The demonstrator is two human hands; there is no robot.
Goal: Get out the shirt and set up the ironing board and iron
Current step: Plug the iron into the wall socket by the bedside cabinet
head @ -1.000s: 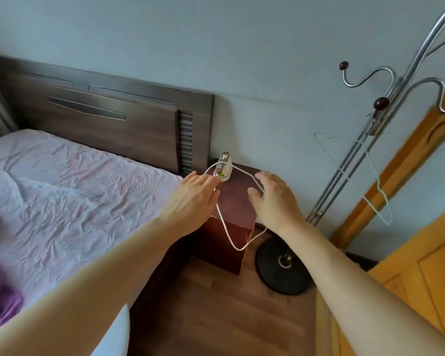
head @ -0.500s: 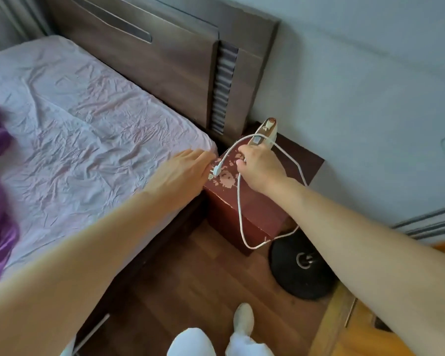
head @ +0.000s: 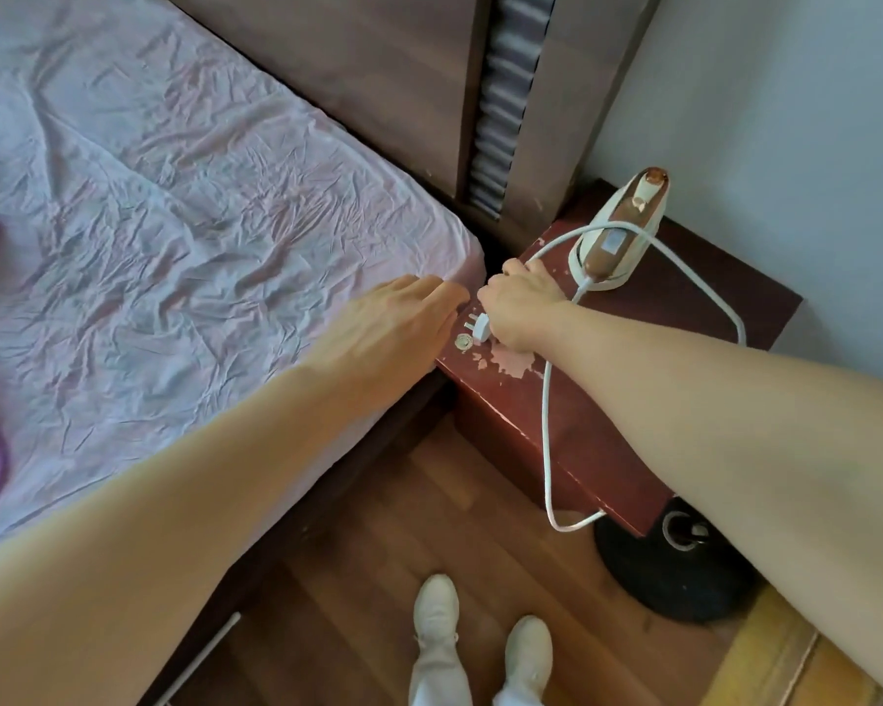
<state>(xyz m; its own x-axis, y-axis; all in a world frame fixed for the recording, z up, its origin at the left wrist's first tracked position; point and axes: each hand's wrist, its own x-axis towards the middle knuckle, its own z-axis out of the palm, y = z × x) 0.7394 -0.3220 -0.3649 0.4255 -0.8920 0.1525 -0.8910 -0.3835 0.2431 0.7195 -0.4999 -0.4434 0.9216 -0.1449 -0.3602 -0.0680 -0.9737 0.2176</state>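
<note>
Our left hand (head: 404,318) lies flat and empty on the bed (head: 174,221) corner — likely to brace our lean. Our right hand (head: 523,310) pinches the white plug (head: 480,329) over the nightstand (head: 684,308), its cord (head: 546,430) looping to the iron (head: 618,231) standing upright behind — we judge we're hunting a socket.

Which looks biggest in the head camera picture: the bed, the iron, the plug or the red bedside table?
Largest to smallest as they look:
1. bed
2. red bedside table
3. iron
4. plug

The iron sits farther from the camera, so it may look a bit smaller than it is.
</note>
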